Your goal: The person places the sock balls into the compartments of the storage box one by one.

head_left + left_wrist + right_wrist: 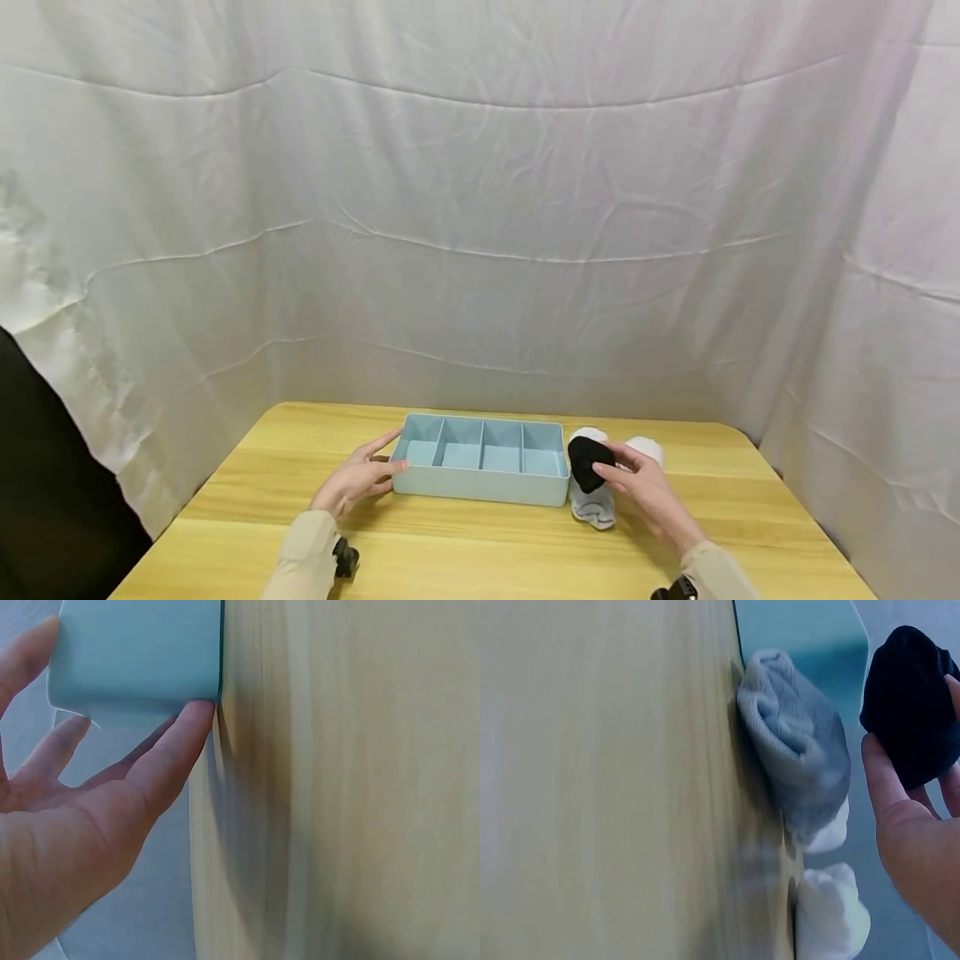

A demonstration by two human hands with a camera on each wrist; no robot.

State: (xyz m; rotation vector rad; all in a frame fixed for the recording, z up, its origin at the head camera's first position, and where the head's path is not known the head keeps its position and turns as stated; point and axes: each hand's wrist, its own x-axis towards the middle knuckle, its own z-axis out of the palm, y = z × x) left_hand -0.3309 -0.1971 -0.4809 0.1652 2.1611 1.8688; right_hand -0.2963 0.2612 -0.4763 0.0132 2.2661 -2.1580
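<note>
A light blue storage box (pixel 480 485) with several compartments in a row stands on the table. My left hand (pixel 358 479) holds its left end, with the thumb at the front corner and fingers at the end wall; the left wrist view shows fingertips against the box (pixel 139 656). In my right hand (pixel 647 492) is a black rolled sock (pixel 588 463), pinched and raised just beyond the box's right end. Below the black sock (pixel 909 705) lies a grey rolled sock (pixel 799 742). White rolled socks (pixel 831 915) lie close by, one partly hidden behind the grey.
The wooden table (pixel 480 558) has rounded far corners. Behind it and at both sides hangs a pale curtain (pixel 495 208). A dark shape (pixel 52 483) stands at the left edge of the head view.
</note>
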